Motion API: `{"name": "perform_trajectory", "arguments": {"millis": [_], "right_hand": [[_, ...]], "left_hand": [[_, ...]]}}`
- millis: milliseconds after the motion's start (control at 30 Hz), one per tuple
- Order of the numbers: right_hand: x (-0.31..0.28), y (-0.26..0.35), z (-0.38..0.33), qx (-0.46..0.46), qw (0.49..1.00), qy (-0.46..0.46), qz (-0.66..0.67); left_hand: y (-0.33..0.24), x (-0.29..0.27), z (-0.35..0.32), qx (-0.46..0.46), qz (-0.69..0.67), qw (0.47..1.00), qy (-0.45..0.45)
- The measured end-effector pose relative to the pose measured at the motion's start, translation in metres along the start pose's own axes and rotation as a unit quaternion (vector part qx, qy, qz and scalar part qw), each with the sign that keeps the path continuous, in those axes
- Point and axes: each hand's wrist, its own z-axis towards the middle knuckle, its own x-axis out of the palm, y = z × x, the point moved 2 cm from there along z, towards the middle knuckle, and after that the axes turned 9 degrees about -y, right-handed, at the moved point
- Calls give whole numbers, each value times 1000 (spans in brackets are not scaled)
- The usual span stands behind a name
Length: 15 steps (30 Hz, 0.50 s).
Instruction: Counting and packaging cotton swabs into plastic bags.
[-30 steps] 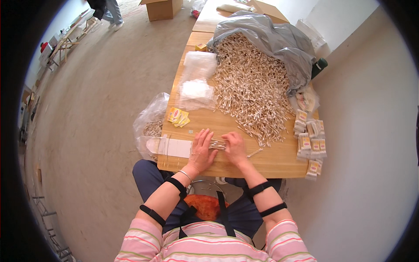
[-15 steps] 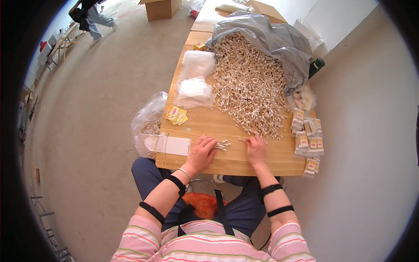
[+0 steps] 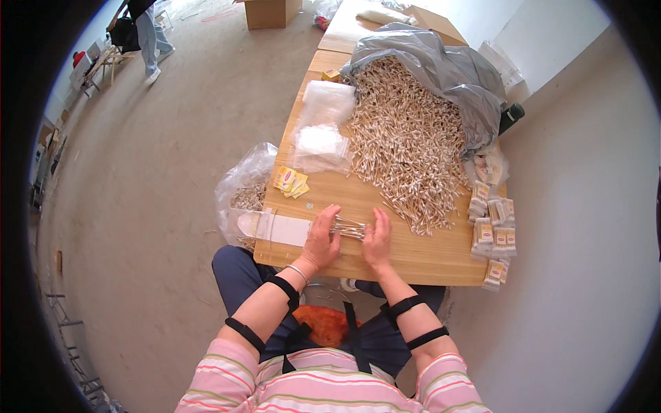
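A loose bundle of cotton swabs (image 3: 349,228) lies crosswise between my two hands, just above or on the near part of the wooden table. My left hand (image 3: 321,239) holds the bundle's left end, its fingers extended along the tips. Against the right end presses my right hand (image 3: 376,239), fingers upright and close together. A white rectangular card or pad (image 3: 290,230) sits beside my left hand, partly under clear plastic. Beyond my hands spreads a large heap of loose cotton swabs (image 3: 406,138), spilling from a grey plastic bag (image 3: 441,58).
Yellow printed cards (image 3: 290,182) and clear plastic sleeves (image 3: 322,141) lie on the left of the table. Small filled swab packs (image 3: 483,235) line the right edge near the wall. A clear bag of swabs (image 3: 244,196) hangs beside the table. A person (image 3: 146,41) stands far left.
My right hand has moved left from the heap's near edge to the bundle's right end. The bundle now sits between both hands. The whole view has shifted slightly.
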Motion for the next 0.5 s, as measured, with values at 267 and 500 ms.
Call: {"name": "perform_trajectory", "arguments": {"millis": [267,500], "right_hand": [[19,37,-17,-154,969,129,-147],[-1,44,-44,-198,922,258,-212]], "left_hand": [[28,7,-5,-174,-156,970,-65],[36,14,-5,-235,-248,936,-85]]}}
